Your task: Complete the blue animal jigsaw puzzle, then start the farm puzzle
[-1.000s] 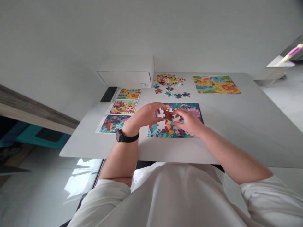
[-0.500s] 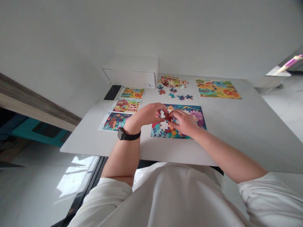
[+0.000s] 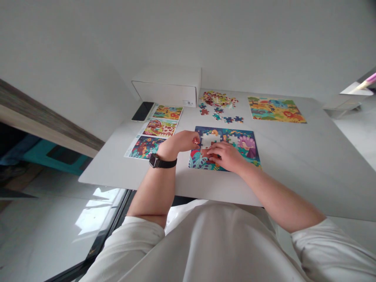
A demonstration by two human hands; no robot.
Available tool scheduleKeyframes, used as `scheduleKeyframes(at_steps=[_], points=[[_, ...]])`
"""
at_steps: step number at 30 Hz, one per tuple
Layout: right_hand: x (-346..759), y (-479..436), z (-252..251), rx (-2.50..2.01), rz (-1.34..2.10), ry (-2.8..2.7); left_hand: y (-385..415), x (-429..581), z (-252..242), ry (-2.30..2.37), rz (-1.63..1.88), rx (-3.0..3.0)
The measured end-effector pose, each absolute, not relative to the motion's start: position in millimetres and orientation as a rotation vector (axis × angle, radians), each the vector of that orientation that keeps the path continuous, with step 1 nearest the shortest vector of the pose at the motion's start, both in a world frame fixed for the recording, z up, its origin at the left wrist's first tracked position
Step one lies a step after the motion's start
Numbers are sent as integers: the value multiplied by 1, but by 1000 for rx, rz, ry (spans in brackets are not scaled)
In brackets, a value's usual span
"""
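Note:
A partly assembled jigsaw puzzle (image 3: 248, 143) in dark blue and bright colours lies on the table, with white gaps in its upper middle. My right hand (image 3: 227, 154) rests over its lower middle, fingers apart, their tips on or beside a brown puzzle piece (image 3: 205, 152) that lies flat in the picture. At the puzzle's left edge is my left hand (image 3: 183, 141), wearing a black watch. Its fingers are curled in, with a small reddish spot at the fingertips; whatever they hold, if anything, is unclear.
Loose puzzle pieces (image 3: 228, 120) and a heap of pieces (image 3: 219, 99) lie behind the puzzle. A finished yellow animal puzzle (image 3: 276, 109) is at the back right. Left stand a white box (image 3: 166, 93), a phone (image 3: 143, 111) and a sheet with three pictures (image 3: 160, 128).
The brown piece, held between both hands before, now lies in the puzzle. My left hand has drawn back slightly left, and my right hand's fingers have lowered. The view has shifted a little.

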State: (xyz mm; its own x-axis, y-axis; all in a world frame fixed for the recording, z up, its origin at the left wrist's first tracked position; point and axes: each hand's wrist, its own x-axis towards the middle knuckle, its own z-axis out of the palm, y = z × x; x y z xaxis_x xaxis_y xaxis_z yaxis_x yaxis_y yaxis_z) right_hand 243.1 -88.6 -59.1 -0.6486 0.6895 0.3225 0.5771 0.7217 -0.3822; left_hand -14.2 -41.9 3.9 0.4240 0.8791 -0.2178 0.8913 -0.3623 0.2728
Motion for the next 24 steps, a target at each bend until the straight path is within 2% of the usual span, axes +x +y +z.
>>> scheduleKeyframes(at_steps=[24], points=[[237,-90,-53,-1014,345,-2549,-43,0,1,1433,-246,2315]])
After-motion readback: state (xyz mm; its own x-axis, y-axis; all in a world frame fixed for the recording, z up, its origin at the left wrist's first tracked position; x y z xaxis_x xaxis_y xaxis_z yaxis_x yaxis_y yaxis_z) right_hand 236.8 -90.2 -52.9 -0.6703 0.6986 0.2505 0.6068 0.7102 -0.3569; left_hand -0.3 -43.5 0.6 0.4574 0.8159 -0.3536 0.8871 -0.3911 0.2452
